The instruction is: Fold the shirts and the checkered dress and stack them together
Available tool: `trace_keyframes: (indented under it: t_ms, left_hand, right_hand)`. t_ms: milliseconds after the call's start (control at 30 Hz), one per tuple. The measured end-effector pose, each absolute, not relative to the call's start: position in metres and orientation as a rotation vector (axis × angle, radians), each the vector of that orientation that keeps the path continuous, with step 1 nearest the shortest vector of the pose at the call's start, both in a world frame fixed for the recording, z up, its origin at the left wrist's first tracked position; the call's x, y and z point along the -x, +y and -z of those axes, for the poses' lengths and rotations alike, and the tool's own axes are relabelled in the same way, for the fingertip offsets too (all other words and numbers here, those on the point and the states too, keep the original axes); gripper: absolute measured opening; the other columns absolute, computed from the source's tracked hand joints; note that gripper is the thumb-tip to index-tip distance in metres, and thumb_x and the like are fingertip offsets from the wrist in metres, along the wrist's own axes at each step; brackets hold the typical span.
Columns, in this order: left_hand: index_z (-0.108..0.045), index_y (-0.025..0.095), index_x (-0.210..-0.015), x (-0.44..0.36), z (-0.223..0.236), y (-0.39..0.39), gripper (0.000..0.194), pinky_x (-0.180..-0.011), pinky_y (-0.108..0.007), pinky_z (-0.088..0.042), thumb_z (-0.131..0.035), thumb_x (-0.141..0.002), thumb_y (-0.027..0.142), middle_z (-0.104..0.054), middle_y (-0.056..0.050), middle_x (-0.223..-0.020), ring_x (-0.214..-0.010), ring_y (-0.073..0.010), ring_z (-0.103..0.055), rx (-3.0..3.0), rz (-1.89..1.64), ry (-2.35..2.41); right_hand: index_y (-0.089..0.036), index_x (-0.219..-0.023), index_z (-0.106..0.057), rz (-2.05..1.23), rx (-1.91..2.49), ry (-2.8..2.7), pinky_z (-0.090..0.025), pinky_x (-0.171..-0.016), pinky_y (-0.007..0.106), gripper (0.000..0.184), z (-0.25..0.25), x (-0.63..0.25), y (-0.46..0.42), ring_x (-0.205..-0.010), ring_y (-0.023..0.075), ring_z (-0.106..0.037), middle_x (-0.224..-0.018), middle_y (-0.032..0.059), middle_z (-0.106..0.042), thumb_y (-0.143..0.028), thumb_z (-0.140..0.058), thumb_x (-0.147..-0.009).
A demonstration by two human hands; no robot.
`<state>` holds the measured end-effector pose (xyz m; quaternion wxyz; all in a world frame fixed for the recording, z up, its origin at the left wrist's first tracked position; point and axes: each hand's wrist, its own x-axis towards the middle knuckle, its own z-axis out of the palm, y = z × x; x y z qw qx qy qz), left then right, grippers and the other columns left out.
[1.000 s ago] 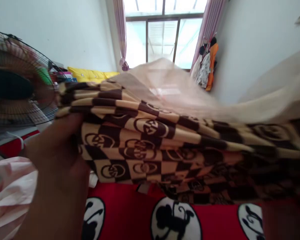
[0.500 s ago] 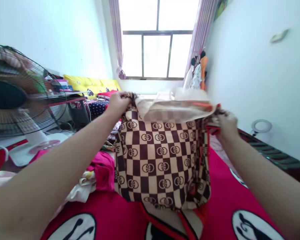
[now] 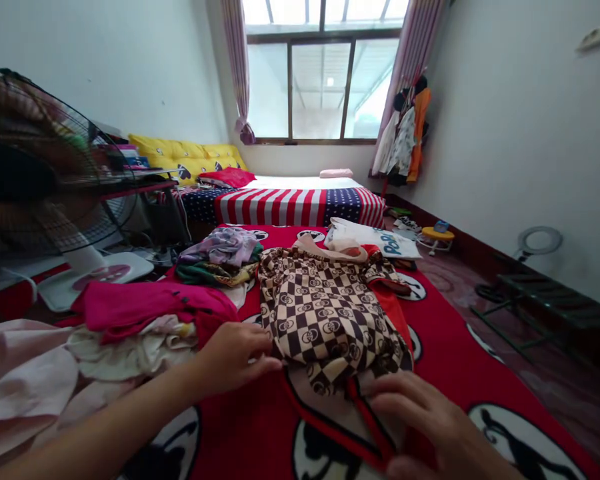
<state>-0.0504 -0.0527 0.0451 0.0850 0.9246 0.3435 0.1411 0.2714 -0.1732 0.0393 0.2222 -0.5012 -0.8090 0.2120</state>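
A brown-and-cream checkered garment (image 3: 325,313) with red trim lies spread flat on the red bed cover (image 3: 450,360) in front of me. My left hand (image 3: 235,357) is at its near left edge, fingers bent together and pinching the cloth. Fingers stretched out and apart, my right hand (image 3: 420,417) rests flat on the near hem by the red trim.
A pile of pink, magenta and white clothes (image 3: 130,320) lies at my left, more crumpled clothes (image 3: 220,257) beyond it. A standing fan (image 3: 35,167) is close on the left. A striped bed (image 3: 290,203) sits under the window; a folding rack (image 3: 540,293) stands at the right.
The checkered garment was held up by its top corners in both hands; now it lies flat on the red cover, and both hands have dropped to its near edge.
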Motion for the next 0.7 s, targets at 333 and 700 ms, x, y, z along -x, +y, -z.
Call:
trace_keyframes:
  t_ms: [333,700]
  left_hand:
    - [-0.037,0.019,-0.143,0.023,-0.017,-0.035,0.055,-0.106,-0.038,-0.038,-0.048,-0.089,0.027,-0.038,-0.012,-0.147,-0.131,-0.0261,-0.042,-2.523,-0.658,1.277]
    - [-0.055,0.019,-0.074,0.014,-0.025,-0.025,0.005,-0.059,-0.023,-0.036,-0.059,-0.072,0.017,-0.06,0.001,-0.072,-0.069,-0.0153,-0.057,-2.402,-0.654,1.477]
  right_hand:
    - [-0.023,-0.129,-0.053,-0.337,1.614,-2.281,-0.04,-0.105,0.041,0.05,-0.011,-0.247,-0.159,-0.127,0.0272,-0.044,-0.14,0.0095,-0.045,-0.034,-0.06,-0.081]
    - [-0.022,-0.084,-0.059,-0.283,1.612,-2.219,-0.048,-0.075,0.029,0.02,-0.039,-0.251,-0.158,-0.087,0.0183,-0.06,-0.093,0.0032,-0.063,-0.009,-0.045,-0.078]
